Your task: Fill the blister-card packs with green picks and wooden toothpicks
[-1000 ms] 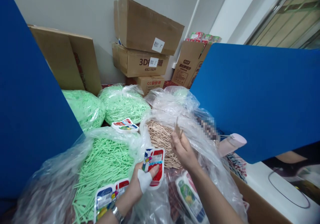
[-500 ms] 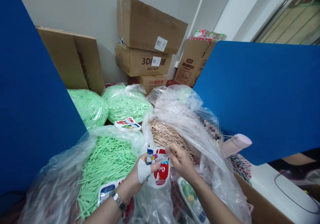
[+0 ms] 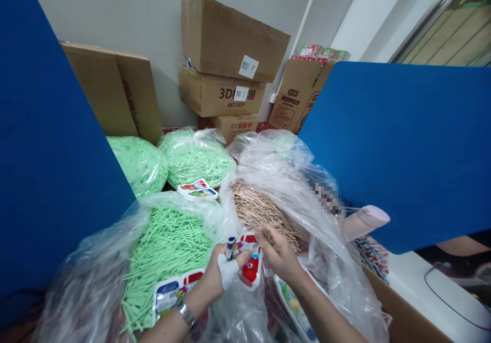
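My left hand, with white tape or cloth round the thumb base, is closed on a printed packet with a red, blue and white face. The packet is bent, and its blue side curls up above my fingers. Close to the packet's upper right edge, my right hand pinches a few short brown sticks. Behind both hands lies a heap of brown sticks in an open clear plastic bag. Green sticks fill another open bag to the left.
More packets lie about: one on the green sticks, one farther back, one under my right forearm. Tied bags of green sticks, stacked cartons and blue panels stand around. A pinkish cylinder sits at right.
My left hand has turned the packet, so its blue side now curls up more narrowly. Brown sticks now show between my right fingers, beside the packet's edge.
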`<act>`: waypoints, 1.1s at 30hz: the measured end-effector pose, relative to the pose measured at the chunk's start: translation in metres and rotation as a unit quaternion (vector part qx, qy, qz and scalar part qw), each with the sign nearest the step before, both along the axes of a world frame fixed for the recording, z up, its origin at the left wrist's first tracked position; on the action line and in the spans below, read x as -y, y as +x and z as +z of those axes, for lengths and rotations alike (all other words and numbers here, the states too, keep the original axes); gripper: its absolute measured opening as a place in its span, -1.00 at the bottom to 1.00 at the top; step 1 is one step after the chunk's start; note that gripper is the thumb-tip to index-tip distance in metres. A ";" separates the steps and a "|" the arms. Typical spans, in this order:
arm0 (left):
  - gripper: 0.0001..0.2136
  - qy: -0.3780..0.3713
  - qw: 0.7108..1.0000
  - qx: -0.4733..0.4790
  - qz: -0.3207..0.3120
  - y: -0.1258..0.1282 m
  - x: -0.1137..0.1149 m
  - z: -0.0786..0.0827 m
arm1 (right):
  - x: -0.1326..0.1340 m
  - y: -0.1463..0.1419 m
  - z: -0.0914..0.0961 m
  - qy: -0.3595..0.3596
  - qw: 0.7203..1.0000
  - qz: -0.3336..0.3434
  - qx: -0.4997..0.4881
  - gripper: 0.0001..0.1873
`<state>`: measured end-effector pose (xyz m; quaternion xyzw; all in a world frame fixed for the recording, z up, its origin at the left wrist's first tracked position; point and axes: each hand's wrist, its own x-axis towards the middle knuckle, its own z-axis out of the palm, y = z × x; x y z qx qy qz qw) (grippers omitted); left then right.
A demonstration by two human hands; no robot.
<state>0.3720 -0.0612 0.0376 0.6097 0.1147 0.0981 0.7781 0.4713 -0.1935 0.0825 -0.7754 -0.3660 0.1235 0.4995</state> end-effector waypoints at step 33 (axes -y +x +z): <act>-0.78 0.064 0.995 -0.017 0.079 0.001 0.008 -0.010 | 0.013 0.037 -0.009 0.294 0.840 -0.180 -0.420 -0.64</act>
